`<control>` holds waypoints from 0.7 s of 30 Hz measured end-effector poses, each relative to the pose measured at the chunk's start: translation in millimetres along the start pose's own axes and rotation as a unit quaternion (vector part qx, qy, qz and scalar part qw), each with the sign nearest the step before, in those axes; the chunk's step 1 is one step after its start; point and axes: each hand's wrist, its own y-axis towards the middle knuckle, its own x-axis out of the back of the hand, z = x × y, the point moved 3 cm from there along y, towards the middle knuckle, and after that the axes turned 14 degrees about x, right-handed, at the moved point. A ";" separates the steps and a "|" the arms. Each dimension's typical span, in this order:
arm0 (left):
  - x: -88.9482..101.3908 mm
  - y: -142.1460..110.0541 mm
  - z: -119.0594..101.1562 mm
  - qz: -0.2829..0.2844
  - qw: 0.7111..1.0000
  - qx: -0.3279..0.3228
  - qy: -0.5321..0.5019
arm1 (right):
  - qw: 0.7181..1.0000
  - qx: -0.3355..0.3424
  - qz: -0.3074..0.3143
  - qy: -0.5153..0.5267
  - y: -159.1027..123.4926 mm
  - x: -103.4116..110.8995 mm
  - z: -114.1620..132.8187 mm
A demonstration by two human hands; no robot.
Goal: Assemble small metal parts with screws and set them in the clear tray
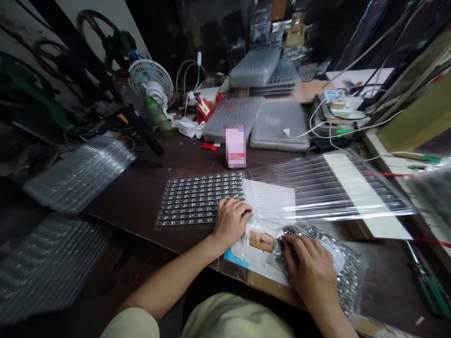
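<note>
- A beige shirt (229,319) filled the bottom of the view, with both bare forearms reaching forward from it.
- The left hand (230,224) lay half-curled on the right edge of a grid tray of small metal parts (200,199); whether it held anything could not be told.
- The right hand (306,267) curled downward, fingertips (287,241) pressing on a crumpled silver-speckled bag (347,277); any grip was hidden.
- Between the hands lay a small tan pad (261,241) on a white sheet (268,202).
- Ahead of the right hand lay a clear ribbed plastic tray (327,188).
- Farther ahead, on the dark bench (141,188), were a blurred pink box (235,146), stacked trays (255,68) and a white desk fan (150,80).
</note>
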 end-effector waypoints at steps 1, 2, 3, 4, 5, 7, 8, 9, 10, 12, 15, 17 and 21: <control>0.4 -1.3 0.1 -0.001 1.000 0.000 -0.002 | 1.000 0.002 0.001 -0.001 0.3 0.4 0.5; 1.1 -2.0 -0.1 -0.001 1.000 -0.001 -0.005 | 1.000 0.003 0.002 -0.003 0.6 0.9 1.0; 2.1 -2.0 -0.7 0.000 1.000 -0.004 -0.008 | 1.000 0.004 0.001 -0.004 1.0 1.4 1.6; 3.2 -1.3 -1.5 0.001 1.000 -0.007 -0.010 | 1.000 0.003 0.002 -0.006 1.4 1.8 1.9; 4.4 0.0 -2.2 0.003 1.000 -0.008 -0.010 | 1.000 0.001 0.003 -0.007 1.8 2.0 2.0; 6.9 3.0 -3.3 0.004 1.000 -0.007 -0.002 | 1.000 -0.001 0.006 -0.006 2.0 2.1 1.8; 8.2 4.2 -3.2 0.004 1.000 -0.004 0.006 | 1.000 -0.001 0.008 -0.005 1.9 2.0 1.6; 9.7 4.9 -2.6 0.002 1.000 -0.001 0.013 | 1.000 0.000 0.008 -0.004 1.7 2.0 1.4; 11.3 4.9 -1.2 -0.002 1.000 0.002 0.020 | 1.000 0.001 0.008 -0.003 1.5 2.0 1.3; 14.8 3.0 3.9 -0.011 0.999 0.007 0.031 | 1.000 0.002 0.008 0.000 1.2 2.0 1.3; 20.3 -1.7 15.9 -0.022 0.999 0.012 0.025 | 1.000 -0.002 0.011 0.003 1.4 2.3 1.8; 23.4 -2.4 23.9 -0.028 1.000 0.010 0.010 | 1.000 -0.008 0.010 0.006 1.6 2.8 2.3; 23.7 6.2 29.9 -0.043 0.999 0.013 -0.003 | 1.000 -0.019 0.010 0.022 1.2 4.4 2.8</control>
